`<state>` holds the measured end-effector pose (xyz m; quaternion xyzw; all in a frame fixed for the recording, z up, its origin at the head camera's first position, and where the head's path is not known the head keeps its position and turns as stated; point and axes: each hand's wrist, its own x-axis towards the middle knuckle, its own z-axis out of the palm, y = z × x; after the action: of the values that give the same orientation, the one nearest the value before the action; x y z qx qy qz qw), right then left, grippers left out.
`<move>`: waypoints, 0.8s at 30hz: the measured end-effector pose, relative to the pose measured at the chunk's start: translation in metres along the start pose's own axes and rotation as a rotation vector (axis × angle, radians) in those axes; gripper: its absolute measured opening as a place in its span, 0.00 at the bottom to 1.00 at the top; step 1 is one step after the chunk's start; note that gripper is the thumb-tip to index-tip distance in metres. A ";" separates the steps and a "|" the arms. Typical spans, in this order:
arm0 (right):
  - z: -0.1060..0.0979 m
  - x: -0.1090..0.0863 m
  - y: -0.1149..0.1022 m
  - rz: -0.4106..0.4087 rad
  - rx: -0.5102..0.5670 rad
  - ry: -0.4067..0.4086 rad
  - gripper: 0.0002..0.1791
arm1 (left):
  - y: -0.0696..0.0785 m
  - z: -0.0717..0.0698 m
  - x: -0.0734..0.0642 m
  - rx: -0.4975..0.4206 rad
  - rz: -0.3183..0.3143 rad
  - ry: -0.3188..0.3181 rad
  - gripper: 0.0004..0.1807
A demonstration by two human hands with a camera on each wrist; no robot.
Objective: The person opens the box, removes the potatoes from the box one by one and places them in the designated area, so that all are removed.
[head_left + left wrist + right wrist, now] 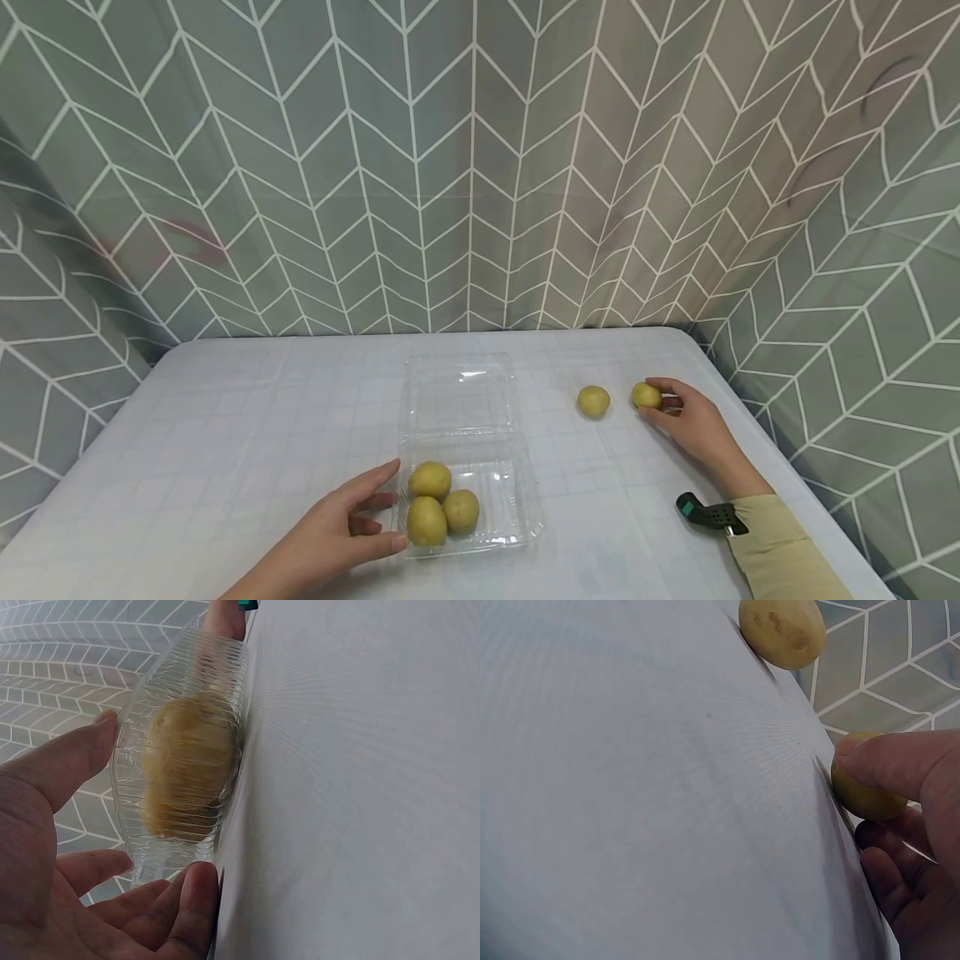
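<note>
White-covered surface point(247, 417) before a patterned curtain point(442, 167), potatoes at both hands.
Right hand point(696, 425) pinches a potato point(643, 395) at the right; its long axis is hard to judge. From there, the open clear box point(504, 492) lies leftward and closer to the person, a loose potato point(593, 401) partway across. Left hand point(348, 521), fingers loosely extended, is nearer the box, beside its left wall and three potatoes point(430, 481) inside.

Soft light, glare on container point(501, 492)
</note>
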<state>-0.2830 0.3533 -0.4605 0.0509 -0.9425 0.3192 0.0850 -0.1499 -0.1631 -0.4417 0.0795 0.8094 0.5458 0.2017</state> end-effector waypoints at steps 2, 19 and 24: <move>0.000 0.000 0.000 -0.007 0.002 0.002 0.30 | 0.000 0.000 0.000 0.005 0.003 -0.002 0.49; -0.003 -0.003 -0.005 -0.023 0.019 -0.001 0.32 | -0.002 0.000 0.001 -0.001 -0.003 -0.004 0.49; -0.011 -0.003 -0.012 -0.048 0.008 0.017 0.31 | -0.002 0.000 0.000 -0.004 -0.002 -0.005 0.49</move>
<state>-0.2770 0.3507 -0.4448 0.0711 -0.9390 0.3212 0.1003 -0.1499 -0.1642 -0.4438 0.0798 0.8077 0.5472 0.2046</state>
